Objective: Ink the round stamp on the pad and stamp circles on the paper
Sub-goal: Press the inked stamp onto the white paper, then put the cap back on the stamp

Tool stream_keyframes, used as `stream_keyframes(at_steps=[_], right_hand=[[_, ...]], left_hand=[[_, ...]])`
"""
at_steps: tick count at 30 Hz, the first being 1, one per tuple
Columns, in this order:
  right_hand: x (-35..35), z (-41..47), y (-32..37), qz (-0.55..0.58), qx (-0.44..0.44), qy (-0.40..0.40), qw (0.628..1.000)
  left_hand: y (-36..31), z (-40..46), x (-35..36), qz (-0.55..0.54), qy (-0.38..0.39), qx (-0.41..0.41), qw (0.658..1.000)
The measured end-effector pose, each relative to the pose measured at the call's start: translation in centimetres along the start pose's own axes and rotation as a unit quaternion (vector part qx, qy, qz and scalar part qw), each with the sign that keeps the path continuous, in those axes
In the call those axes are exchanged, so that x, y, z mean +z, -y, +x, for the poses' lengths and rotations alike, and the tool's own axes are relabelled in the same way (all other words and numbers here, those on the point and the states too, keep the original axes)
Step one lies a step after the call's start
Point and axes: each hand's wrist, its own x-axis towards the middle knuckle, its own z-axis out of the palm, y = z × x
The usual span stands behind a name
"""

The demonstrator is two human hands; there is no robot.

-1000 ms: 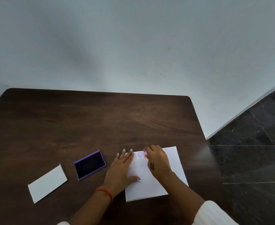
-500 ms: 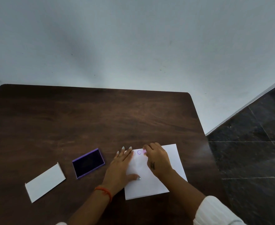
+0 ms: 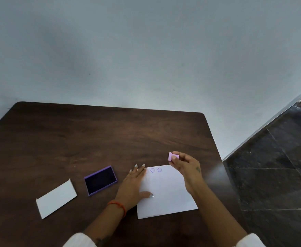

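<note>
A white card [image 3: 56, 199] lies flat at far left on the dark wood-grain table [image 3: 92, 136]. Just left of the left hand [image 3: 133, 186] sits the open purple ink pad [image 3: 101, 180], its dark pad exposed. That hand presses flat, fingers spread, on the white paper [image 3: 167, 193]. Two purple circle prints [image 3: 156, 170], too small to read, lie beyond its fingertips. The right hand [image 3: 187, 168] pinches the pink round stamp [image 3: 172, 156], lifted above the paper's far edge.

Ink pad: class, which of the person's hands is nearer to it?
Left. The left hand lies flat on the paper, just right of the ink pad. The right hand holds the stamp above the paper's far edge, farther right.
</note>
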Motion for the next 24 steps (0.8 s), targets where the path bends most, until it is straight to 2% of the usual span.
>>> stream_keyframes(at_steps=[5, 10, 15, 24], right_hand=[[-0.8, -1.8, -1.1, 0.189, 0.112, 0.023, 0.975], [-1.1, -3.5, -2.8, 0.276, 0.142, 0.075, 0.948], [-0.5, -5.2, -4.2, 0.286, 0.179, 0.089, 0.937], [1.8, -7.0, -6.3, 0.227, 0.216, 0.099, 0.945]], left_hand=[[-0.4, -1.0, -0.9, -0.056, -0.058, -0.016, 0.997], [0.2, -3.5, -2.0, -0.087, -0.131, -0.042, 0.987], [1.7, -7.1, -1.7, -0.116, -0.183, -0.088, 0.972], [2.6, -9.2, 0.2, -0.121, -0.177, -0.167, 0.962]])
